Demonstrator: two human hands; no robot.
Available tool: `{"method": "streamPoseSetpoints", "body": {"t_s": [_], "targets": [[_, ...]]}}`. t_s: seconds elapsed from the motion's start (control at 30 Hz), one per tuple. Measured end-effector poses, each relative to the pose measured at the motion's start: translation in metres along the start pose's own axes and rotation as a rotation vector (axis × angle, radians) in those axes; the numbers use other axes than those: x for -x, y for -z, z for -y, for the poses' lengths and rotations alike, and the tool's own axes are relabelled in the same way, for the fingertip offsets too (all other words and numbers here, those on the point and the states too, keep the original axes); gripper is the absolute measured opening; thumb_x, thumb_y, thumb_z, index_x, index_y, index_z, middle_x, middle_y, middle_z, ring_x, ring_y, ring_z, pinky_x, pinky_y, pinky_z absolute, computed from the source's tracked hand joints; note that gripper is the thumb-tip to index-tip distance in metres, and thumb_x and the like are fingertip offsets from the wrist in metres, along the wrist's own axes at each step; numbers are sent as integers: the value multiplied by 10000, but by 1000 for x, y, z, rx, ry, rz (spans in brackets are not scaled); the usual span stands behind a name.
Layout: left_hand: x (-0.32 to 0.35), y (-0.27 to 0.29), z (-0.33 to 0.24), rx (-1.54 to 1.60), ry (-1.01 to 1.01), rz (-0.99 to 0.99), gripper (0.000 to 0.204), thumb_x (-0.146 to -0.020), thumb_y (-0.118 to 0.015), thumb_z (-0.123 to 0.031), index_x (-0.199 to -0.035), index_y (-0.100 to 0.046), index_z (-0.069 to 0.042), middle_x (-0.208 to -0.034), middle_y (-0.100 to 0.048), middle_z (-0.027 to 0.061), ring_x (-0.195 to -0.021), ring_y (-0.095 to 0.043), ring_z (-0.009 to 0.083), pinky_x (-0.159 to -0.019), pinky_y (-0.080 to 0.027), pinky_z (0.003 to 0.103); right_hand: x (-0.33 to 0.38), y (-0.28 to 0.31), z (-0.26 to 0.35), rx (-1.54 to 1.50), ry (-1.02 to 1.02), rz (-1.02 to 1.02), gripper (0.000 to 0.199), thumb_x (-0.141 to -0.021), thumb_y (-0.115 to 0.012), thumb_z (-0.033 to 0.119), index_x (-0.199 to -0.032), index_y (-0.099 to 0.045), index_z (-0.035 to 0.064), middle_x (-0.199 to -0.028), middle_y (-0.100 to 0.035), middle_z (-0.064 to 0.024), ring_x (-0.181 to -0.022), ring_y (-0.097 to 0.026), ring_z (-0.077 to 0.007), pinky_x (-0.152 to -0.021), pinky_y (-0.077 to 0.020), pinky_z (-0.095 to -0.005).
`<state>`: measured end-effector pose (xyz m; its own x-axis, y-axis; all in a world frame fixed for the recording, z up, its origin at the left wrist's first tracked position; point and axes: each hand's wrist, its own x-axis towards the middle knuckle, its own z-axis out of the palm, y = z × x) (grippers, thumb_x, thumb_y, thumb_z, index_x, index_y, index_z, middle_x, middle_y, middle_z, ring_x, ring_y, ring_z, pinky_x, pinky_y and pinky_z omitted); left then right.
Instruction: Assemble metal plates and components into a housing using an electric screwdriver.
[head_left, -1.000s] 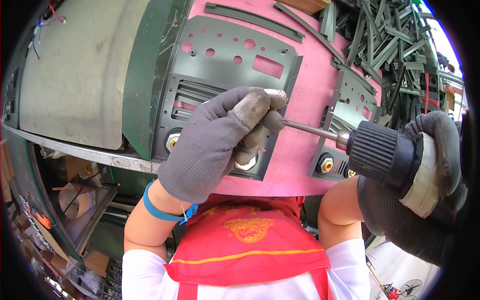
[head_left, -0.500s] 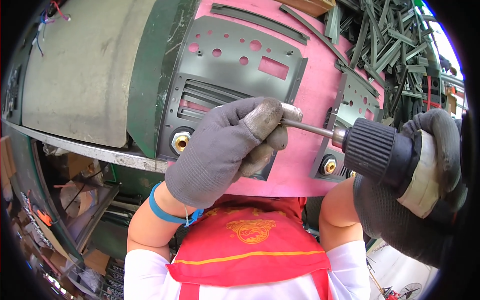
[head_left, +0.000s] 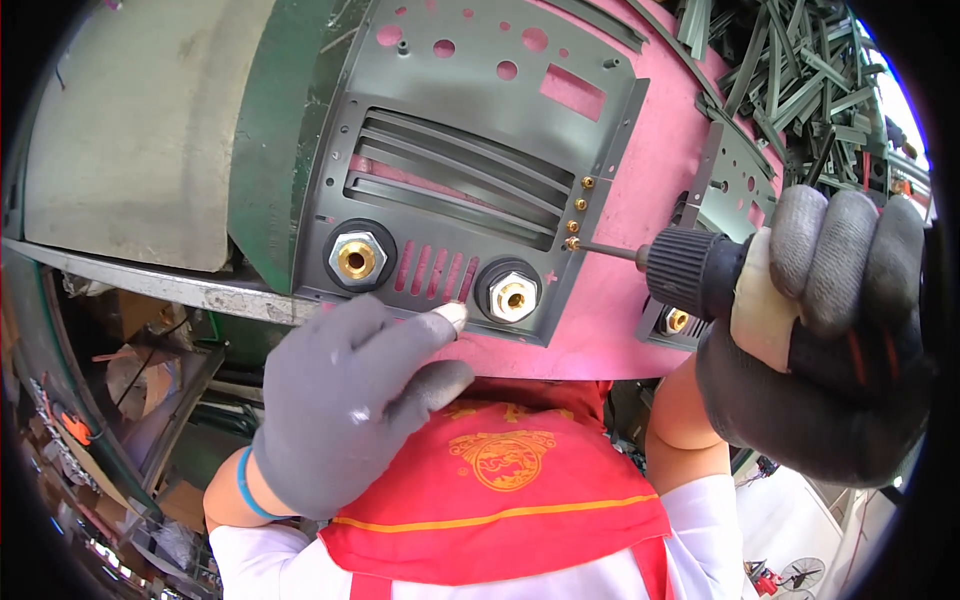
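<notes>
A dark grey metal panel (head_left: 450, 75) with holes and slotted vents lies on the pink worktop. Two brass connectors with hex nuts, a left one (head_left: 357, 260) and a right one (head_left: 513, 296), sit in its near part. My gloved right hand (head_left: 830, 330) is wrapped round a black power screwdriver (head_left: 693, 272). The bit meets a small brass screw (head_left: 572, 243) on the panel's right side; several more brass screws run in line beyond it. My gloved left hand (head_left: 350, 390) holds nothing, index finger and thumb apart, fingertip at the panel's near edge.
A second grey panel (head_left: 738, 185) lies to the right on the pink worktop (head_left: 620, 210). Many thin metal strips (head_left: 800, 80) are heaped at the far right. On the left stands a green and beige metal surface (head_left: 130, 130), above a shelf holding boxes.
My left hand has come away from the screwdriver bit and moved down and left. The bit has moved onto a brass screw in the panel. The view has shifted closer to the panel.
</notes>
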<state>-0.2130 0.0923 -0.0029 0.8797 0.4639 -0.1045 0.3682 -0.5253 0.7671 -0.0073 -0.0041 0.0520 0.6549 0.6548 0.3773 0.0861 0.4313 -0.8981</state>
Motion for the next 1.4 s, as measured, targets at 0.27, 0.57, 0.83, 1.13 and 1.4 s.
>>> {"method": "streamPoseSetpoints", "body": {"t_s": [0.27, 0.57, 0.83, 1.13, 1.4], "targets": [[4, -29, 29, -245, -307, -217, 403, -684, -772, -138, -1084, -740, -103, -629, -429, 5, -533, -491, 169, -442, -356, 303, 7, 8, -5, -70, -21, -77, 135, -802, -589, 120, -848, -463, 107, -724, -398, 13, -629, -407, -93, -616, -317, -280], [11, -37, 25, -325, -382, -231, 412, -665, -696, -94, -1075, -737, -75, -670, -473, -36, -544, -471, 116, -452, -345, 256, 5, 26, 4, -187, -21, -139, 140, -793, -596, 121, -837, -464, 107, -728, -415, 9, -637, -423, -93, -627, -330, -278], [12, -36, 23, -341, -368, -214, 398, -679, -691, -95, -1075, -732, -84, -665, -459, -37, -540, -463, 114, -431, -318, 258, 5, 14, -8, -303, 2, -201, 144, -784, -602, 121, -826, -465, 107, -732, -429, 6, -644, -437, -93, -636, -341, -277], [11, -32, 17, -309, -316, -168, 320, -701, -699, -102, -1020, -716, -89, -668, -468, -8, -539, -482, 142, -435, -350, 268, 8, 25, -1, -445, 53, -291, 149, -775, -609, 122, -814, -466, 107, -736, -445, 2, -651, -453, -94, -647, -354, -275], [-24, -6, -20, 590, 233, -110, 283, -888, -532, -43, -1149, -638, -9, -871, -554, -13, -719, -481, 72, -612, -399, 250, 5, 92, 52, -583, 143, -360, 154, -766, -615, 122, -804, -467, 106, -740, -460, -2, -658, -468, -94, -656, -365, -273]]}}
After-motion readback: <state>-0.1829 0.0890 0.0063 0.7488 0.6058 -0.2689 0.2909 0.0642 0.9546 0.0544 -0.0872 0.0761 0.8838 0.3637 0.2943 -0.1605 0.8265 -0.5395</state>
